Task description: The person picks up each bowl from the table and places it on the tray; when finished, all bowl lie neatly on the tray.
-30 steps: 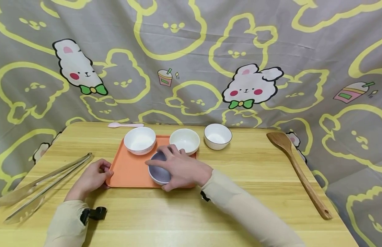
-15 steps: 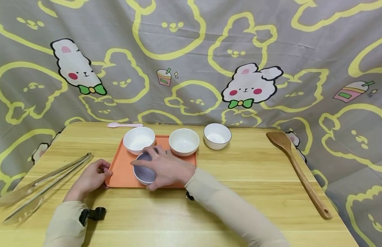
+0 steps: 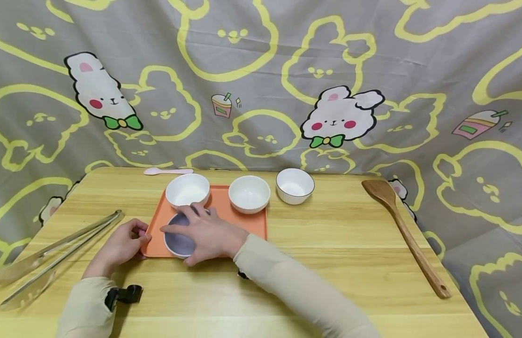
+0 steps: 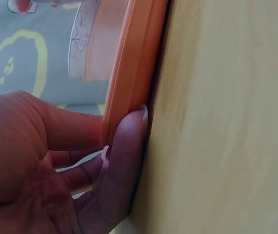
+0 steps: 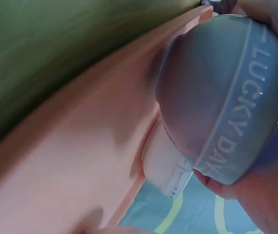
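Observation:
My right hand (image 3: 212,234) spans a bowl with a grey-purple inside (image 3: 178,239), fingers on the far rim and thumb at the near rim. From the right wrist view, this bowl (image 5: 212,92) has a grey outside with the words "LUCKY DAY", and its base is close over the orange tray (image 5: 70,161). My left hand (image 3: 121,244) pinches the left edge of the tray (image 3: 218,199); in the left wrist view its thumb (image 4: 75,129) meets the rim while a finger (image 4: 124,146) lies beneath. Two bowls, one white (image 3: 187,188) and one cream (image 3: 249,193), stand on the tray's far side.
Just right of the tray stands a white bowl with a dark rim (image 3: 295,187). A pink spoon (image 3: 170,172) lies at the table's back edge. Metal tongs (image 3: 79,234) lie on the left, a wooden spatula (image 3: 380,190) on the right. A patterned curtain (image 3: 261,84) hangs behind.
My right hand has carried the grey-purple bowl leftward over the tray, from near its middle to its front left part. The left hand has kept its hold on the tray's edge.

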`<state>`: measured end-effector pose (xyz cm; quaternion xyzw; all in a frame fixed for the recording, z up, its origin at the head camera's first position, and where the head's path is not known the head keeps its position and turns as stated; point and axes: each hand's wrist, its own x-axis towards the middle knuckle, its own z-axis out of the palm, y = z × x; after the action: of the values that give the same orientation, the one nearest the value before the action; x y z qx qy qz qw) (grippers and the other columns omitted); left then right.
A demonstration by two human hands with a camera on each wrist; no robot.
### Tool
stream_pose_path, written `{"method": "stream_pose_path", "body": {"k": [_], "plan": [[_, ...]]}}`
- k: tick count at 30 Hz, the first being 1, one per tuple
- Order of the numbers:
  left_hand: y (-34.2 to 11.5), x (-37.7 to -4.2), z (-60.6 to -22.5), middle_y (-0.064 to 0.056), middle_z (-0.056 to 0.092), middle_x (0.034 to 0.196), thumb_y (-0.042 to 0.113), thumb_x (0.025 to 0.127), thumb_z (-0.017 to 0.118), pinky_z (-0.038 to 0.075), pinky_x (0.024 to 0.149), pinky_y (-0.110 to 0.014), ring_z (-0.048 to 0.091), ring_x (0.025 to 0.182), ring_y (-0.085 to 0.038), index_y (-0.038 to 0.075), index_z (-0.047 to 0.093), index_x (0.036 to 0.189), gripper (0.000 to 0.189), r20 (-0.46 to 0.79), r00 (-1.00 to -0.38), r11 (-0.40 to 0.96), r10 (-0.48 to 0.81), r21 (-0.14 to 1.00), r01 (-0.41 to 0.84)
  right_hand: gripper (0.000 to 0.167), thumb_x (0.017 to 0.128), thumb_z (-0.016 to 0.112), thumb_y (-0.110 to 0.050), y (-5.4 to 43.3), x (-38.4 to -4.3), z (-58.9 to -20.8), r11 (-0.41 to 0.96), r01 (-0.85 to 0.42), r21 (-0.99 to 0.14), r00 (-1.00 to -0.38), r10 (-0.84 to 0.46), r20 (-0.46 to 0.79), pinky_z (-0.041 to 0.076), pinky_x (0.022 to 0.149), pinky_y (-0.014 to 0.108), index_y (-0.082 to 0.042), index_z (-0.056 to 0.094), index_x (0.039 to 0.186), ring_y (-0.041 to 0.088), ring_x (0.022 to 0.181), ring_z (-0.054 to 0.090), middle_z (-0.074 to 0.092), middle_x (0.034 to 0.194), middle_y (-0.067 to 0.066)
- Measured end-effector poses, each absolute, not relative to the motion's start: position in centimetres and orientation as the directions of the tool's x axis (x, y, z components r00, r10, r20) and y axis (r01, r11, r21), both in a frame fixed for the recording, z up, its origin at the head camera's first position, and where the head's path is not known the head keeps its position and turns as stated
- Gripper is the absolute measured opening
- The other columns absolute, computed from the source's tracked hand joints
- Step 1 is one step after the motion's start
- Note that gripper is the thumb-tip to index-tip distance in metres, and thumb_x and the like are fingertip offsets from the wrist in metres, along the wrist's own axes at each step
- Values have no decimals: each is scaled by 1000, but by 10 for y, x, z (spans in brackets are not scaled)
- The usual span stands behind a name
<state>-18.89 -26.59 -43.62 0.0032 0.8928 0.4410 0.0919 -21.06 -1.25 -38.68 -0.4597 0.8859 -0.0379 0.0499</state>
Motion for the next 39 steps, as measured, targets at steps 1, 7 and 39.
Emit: {"method": "stream_pose_path", "body": {"k": [1, 7, 39], "plan": [[-266, -189, -436, -16, 51, 90, 0, 96, 55, 56, 51, -34, 59, 64, -23, -12, 47, 112, 21, -159, -983, 608, 90, 790, -72, 84, 78, 71, -57, -14, -211, -387, 570, -815, -104, -568, -821, -51, 32, 103, 43, -50, 28, 150, 18, 135, 20, 11, 158, 0], [-265, -188, -435, -16, 52, 88, -3, 94, 53, 55, 51, -34, 60, 63, -24, -12, 47, 112, 20, -144, -985, 598, 97, 799, -58, 82, 79, 69, -60, -24, -214, -390, 539, -841, -50, -539, -842, -26, 21, 111, 36, -49, 29, 150, 17, 135, 19, 16, 156, 0], [-264, -189, -435, -16, 51, 89, -6, 93, 52, 55, 51, -33, 59, 64, -23, -12, 47, 110, 19, -125, -986, 608, 111, 793, -32, 93, 74, 64, -76, -39, -220, -391, 565, -823, -59, -563, -825, -44, 14, 114, 30, -43, 27, 153, 16, 138, 17, 18, 156, -1]]}}
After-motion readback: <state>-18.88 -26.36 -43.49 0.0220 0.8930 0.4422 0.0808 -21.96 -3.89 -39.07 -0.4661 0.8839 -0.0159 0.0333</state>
